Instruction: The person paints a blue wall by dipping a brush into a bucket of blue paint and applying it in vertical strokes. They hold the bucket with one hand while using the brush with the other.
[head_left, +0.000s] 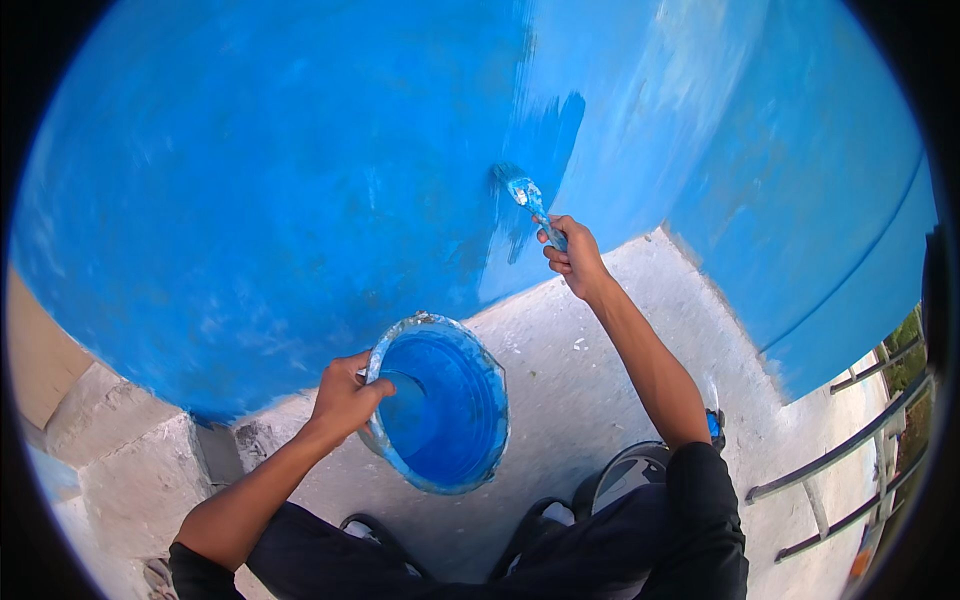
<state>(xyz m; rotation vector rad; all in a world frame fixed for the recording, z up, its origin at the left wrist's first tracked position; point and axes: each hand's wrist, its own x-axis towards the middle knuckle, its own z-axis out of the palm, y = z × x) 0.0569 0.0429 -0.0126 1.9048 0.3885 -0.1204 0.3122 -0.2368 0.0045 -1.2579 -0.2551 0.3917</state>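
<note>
My right hand (574, 253) grips the handle of a paint-crusted paintbrush (525, 193). Its bristles touch the wall (300, 187), at the border between deeper blue paint and a paler blue strip (622, 142). Fresh dark strokes surround the brush head. My left hand (349, 397) holds a paint bucket (442, 405) by its rim, the thumb hooked over the inside edge. The bucket is tilted towards me, with blue paint coating its inner wall and pooled at the bottom. Dried paint crusts the rim.
A second bucket (630, 472) stands on the concrete floor (570, 375) beside my right foot. At the right, another blue wall (810, 247) meets the first in a corner. Metal railings (840, 450) run along the right edge. Concrete steps (142, 450) lie at the left.
</note>
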